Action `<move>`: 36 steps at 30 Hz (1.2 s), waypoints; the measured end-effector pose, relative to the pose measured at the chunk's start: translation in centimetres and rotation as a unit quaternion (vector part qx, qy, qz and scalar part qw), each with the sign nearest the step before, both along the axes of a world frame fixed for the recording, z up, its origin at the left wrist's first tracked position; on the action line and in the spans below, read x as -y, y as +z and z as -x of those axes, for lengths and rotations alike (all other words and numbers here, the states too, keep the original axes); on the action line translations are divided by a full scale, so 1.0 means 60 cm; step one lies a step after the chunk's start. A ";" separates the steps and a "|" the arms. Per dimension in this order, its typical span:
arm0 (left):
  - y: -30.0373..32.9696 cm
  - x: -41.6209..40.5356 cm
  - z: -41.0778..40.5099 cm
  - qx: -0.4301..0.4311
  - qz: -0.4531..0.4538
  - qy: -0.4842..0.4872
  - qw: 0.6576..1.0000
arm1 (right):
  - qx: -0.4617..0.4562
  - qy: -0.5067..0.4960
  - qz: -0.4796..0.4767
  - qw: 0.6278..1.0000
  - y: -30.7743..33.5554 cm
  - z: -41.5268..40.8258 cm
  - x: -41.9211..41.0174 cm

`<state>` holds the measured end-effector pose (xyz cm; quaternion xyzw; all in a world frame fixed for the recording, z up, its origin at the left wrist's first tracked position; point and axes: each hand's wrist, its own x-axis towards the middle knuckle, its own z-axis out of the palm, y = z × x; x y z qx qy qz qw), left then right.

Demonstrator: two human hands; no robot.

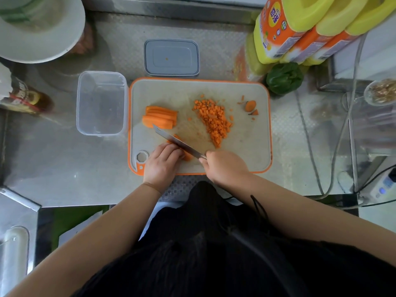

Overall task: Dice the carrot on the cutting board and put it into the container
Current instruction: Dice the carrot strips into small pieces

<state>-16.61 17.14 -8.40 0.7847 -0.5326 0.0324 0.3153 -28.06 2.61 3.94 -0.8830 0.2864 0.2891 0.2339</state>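
Observation:
An orange-rimmed cutting board (pixel 246 146) lies on the steel counter. A pile of diced carrot (pixel 214 120) sits at its middle, and a stack of long carrot slices (pixel 159 116) at its left. My right hand (pixel 225 166) grips the handle of a knife (pixel 177 142), whose blade slants up-left over a carrot piece (pixel 187 156). My left hand (pixel 164 163) holds that piece down with curled fingers, hiding most of it. A clear empty container (pixel 101 102) stands just left of the board.
The container's grey lid (pixel 171 57) lies behind the board. Carrot end scraps (pixel 250 106) lie at the board's right. Yellow bottles (pixel 300 28) and a green vegetable (pixel 285 78) stand at back right, a white plate (pixel 40 28) at back left, cables (pixel 321 157) at right.

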 end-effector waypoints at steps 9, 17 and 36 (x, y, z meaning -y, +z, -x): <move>0.004 0.002 0.000 -0.004 0.003 0.001 1.000 | -0.053 0.014 0.015 0.998 -0.011 -0.049 -0.005; 0.023 0.003 -0.005 0.004 -0.002 -0.017 1.000 | 0.002 -0.025 -0.029 0.999 -0.037 -0.025 -0.007; 0.036 -0.005 -0.018 -0.006 -0.025 0.012 1.000 | 0.018 -0.019 -0.014 1.000 -0.010 -0.002 -0.009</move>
